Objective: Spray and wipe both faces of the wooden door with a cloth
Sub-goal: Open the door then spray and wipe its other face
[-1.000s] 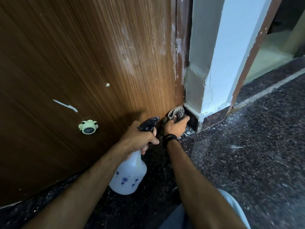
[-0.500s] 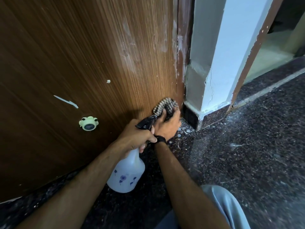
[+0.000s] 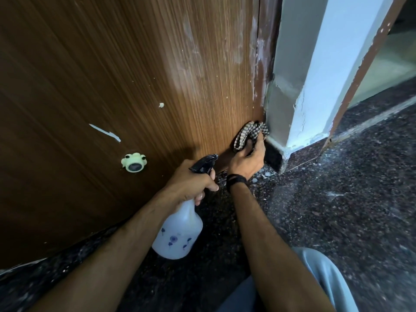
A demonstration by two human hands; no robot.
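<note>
The brown wooden door (image 3: 112,64) fills the left and centre of the head view, with pale smears near its right edge. My right hand (image 3: 246,161) presses a bunched checked cloth (image 3: 247,134) against the door's bottom right corner, beside the frame. My left hand (image 3: 191,183) grips the neck of a white spray bottle (image 3: 177,230) with a black trigger head (image 3: 203,164) and small blue flower prints; the bottle hangs just above the floor, nozzle towards the door.
A pale green frog-shaped stopper (image 3: 134,162) is stuck low on the door, with white paint marks (image 3: 104,132) above it. A white pillar (image 3: 315,86) with cracked paint stands right of the frame. The dark speckled stone floor (image 3: 337,210) is dusty. My knee (image 3: 315,284) is at the bottom.
My right hand with the cloth rose from the floor corner, went up the door's lower edge, then shifted right to the frame. The left hand and bottle barely moved.
</note>
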